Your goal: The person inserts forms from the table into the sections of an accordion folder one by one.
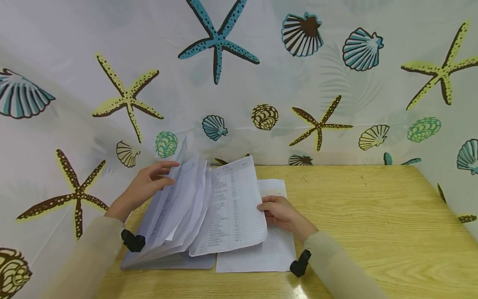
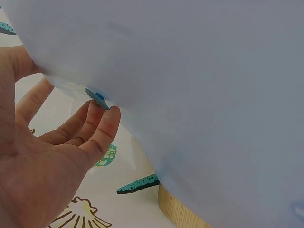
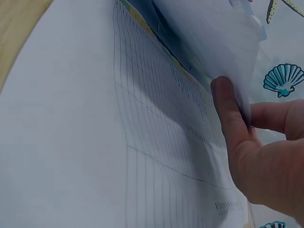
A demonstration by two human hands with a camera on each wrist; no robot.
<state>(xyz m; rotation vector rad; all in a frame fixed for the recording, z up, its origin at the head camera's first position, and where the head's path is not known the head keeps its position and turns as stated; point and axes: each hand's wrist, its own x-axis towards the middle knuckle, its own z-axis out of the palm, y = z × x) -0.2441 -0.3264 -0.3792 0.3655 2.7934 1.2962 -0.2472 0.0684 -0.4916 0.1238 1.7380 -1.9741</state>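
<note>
A translucent bluish plastic folder (image 1: 186, 261) stands spread open on the table, several printed sheets fanned inside it. My left hand (image 1: 145, 187) holds the raised cover by its upper left edge. In the left wrist view, the fingertips touch a small blue tab (image 2: 97, 98) on the pale cover (image 2: 199, 95). On the other side, my right hand (image 1: 281, 212) pinches the right edge of a printed sheet (image 1: 235, 207) with rows of text, which is lifted and tilted. Beneath it lies another paper (image 1: 257, 261), partly hidden; its ruled table (image 3: 156, 142) shows in the right wrist view.
The wooden table (image 1: 373, 232) extends to the right of the papers. Behind and at both sides hangs a white cloth (image 1: 261, 83) printed with starfish and shells. Each wrist carries a small black device (image 1: 300, 263).
</note>
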